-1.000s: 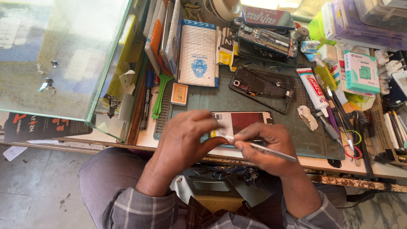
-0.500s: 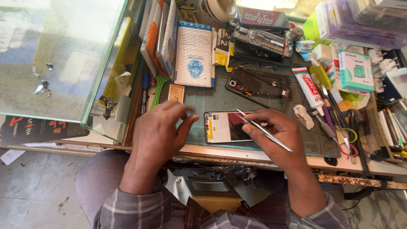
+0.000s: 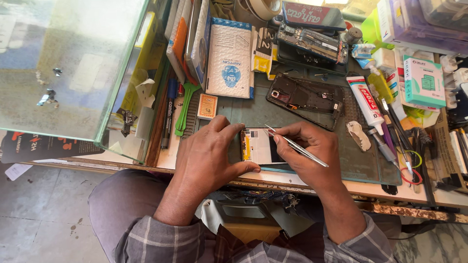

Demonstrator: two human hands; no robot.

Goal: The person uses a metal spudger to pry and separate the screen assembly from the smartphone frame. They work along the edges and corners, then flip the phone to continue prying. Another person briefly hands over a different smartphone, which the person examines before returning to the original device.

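Two hands work on an opened phone at the front edge of a crowded bench.

The phone (image 3: 261, 146) lies flat on the green mat (image 3: 360, 165), a yellow strip at its left end and a pale panel beside it. The left hand (image 3: 207, 156) cups its left end, fingers curled around the edge. The right hand (image 3: 312, 153) pinches metal tweezers (image 3: 295, 145), tip down at the phone's top edge. Half a second ago the tweezers were raised higher and the left hand lay flatter.
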